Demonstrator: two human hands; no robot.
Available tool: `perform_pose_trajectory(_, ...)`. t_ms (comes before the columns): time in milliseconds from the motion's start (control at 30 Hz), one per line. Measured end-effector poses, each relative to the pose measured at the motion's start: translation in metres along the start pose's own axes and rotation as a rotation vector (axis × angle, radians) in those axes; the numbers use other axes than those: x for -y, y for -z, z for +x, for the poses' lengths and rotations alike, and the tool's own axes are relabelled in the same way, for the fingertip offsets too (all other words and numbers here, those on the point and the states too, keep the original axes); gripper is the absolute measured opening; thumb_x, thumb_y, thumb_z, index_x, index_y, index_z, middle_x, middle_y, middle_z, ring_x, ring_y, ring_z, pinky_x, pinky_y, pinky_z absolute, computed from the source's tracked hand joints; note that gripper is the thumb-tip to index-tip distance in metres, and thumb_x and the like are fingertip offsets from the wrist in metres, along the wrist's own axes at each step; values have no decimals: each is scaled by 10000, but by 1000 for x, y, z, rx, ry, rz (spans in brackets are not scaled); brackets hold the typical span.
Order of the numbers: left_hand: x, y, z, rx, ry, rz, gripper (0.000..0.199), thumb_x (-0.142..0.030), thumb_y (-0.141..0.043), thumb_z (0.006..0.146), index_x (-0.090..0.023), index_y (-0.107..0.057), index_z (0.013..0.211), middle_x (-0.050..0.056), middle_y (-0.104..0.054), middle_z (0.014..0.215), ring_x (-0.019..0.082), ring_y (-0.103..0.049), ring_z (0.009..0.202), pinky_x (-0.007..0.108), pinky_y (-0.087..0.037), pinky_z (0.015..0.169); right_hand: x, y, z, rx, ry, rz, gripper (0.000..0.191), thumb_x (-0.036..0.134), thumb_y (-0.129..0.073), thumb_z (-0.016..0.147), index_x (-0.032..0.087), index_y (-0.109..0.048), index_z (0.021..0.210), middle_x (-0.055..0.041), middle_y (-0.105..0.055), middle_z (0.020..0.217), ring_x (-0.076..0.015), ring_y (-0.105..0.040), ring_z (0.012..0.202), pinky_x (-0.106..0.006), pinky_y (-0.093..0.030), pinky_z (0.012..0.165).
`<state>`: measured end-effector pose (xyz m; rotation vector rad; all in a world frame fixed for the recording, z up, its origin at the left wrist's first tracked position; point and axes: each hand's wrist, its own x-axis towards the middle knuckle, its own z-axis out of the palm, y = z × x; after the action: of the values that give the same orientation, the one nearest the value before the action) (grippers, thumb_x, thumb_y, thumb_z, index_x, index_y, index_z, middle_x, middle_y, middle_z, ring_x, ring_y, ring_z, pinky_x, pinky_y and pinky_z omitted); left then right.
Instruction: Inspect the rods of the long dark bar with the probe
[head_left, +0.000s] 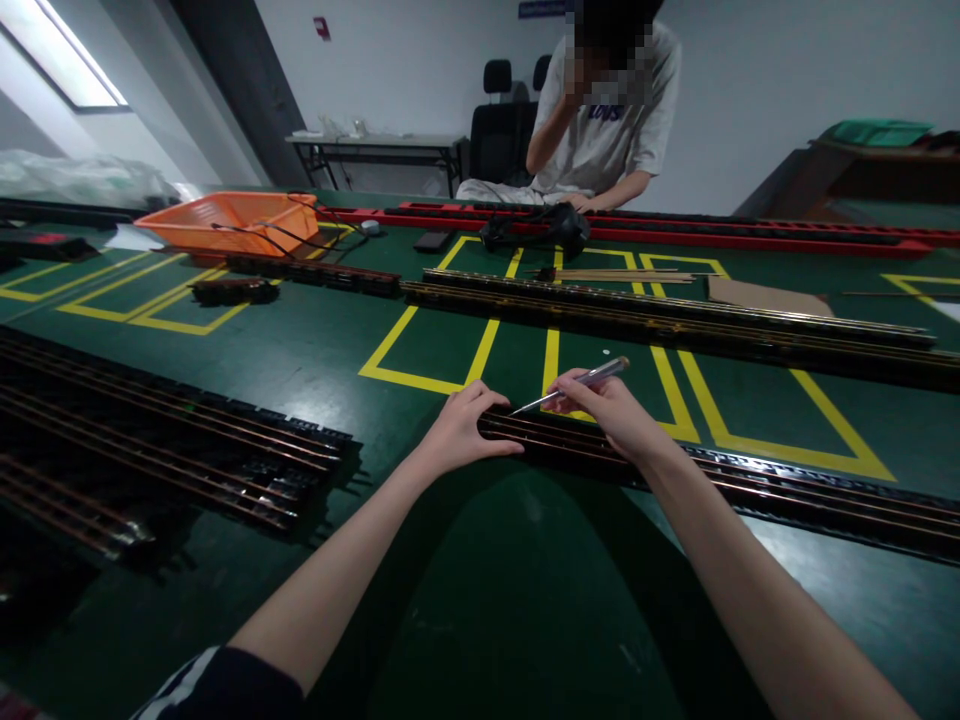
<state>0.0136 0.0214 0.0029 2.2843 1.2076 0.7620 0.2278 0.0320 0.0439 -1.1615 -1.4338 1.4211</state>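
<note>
In the head view, my left hand (pixel 459 430) is at the near-left end of a long black track-like strip (pixel 780 485) with copper-coloured lines. Its thumb and fingers grip the strip's two long sides. My right hand (pixel 611 415) is closed around a slim, pen-like silvery tool (pixel 600 372). The tool slants down to the left, and its thin tip is at the strip just beside my left fingers. Whether the tip touches the strip I cannot tell. The strip lies on the green table (pixel 517 620) and runs off to the right.
Several similar black strips (pixel 187 430) lie at left, and more (pixel 675 320) lie across the table beyond my hands. Behind are an orange basket (pixel 232 225), thin sticks (pixel 622 275), cardboard (pixel 769 295) and a long red rail (pixel 810 235). A person (pixel 607 120) sits opposite.
</note>
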Motion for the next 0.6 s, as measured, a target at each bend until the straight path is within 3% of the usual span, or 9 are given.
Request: perform_pose_trajectory(600,1,-2,0,-27,-35,28,439,-416,-725,686,-186,-553,1019,41,-538,960,196,-524,855,358,-444,747,-3,1,1,-6,36,16,213,371,-610,765,186,-615,661,-2,-612,651,-137,-580,670,-321,-441,745)
